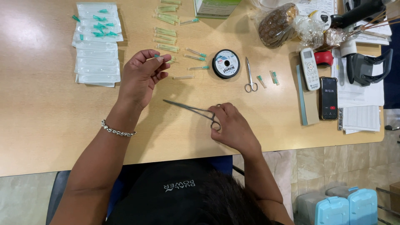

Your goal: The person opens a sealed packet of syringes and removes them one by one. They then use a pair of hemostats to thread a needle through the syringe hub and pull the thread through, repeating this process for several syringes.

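My left hand [141, 73] pinches a capped needle [157, 56] above the tabletop [41, 125] — light, slippery, best held by its hub. My right hand [233, 127] grips the forceps [191, 109] by the rings — stiff steel.

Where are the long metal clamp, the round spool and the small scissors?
Long metal clamp [189, 108]: head view, on the middle of its shaft.
Round spool [226, 63]: head view, on its flat top face.
Small scissors [249, 77]: head view, on the pivot above the finger loops.
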